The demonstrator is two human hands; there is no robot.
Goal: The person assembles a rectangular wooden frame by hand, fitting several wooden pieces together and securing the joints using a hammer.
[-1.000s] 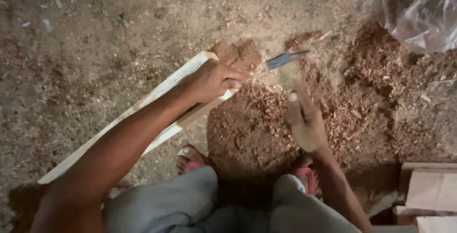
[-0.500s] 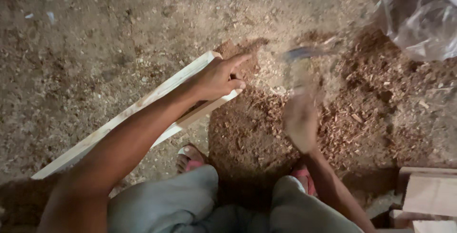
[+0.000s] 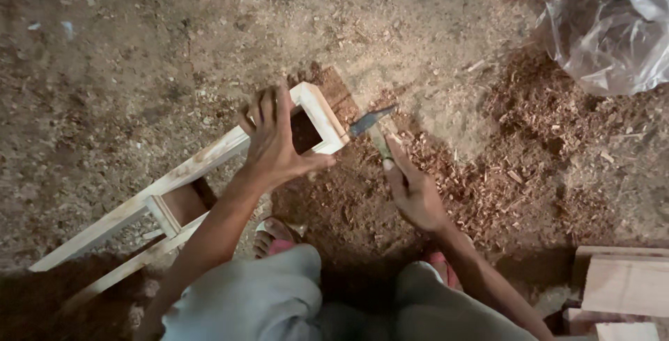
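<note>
A long pale wooden frame made of two rails joined by short cross pieces lies slanted on the sawdust floor, its end piece near the middle of the view. My left hand grips that end of the frame, fingers spread over the near rail. My right hand is shut on the handle of a small hammer, whose dark metal head sits right beside the frame's end piece. My knees in grey trousers and my feet in red sandals show at the bottom.
Reddish wood shavings cover the ground to the right. A crumpled clear plastic sheet lies at the top right. Cut wooden blocks are stacked at the bottom right corner.
The frame has been turned so its open side with cross pieces faces up. My left hand shifted its grip on the end. The hammer came down beside the end piece.
</note>
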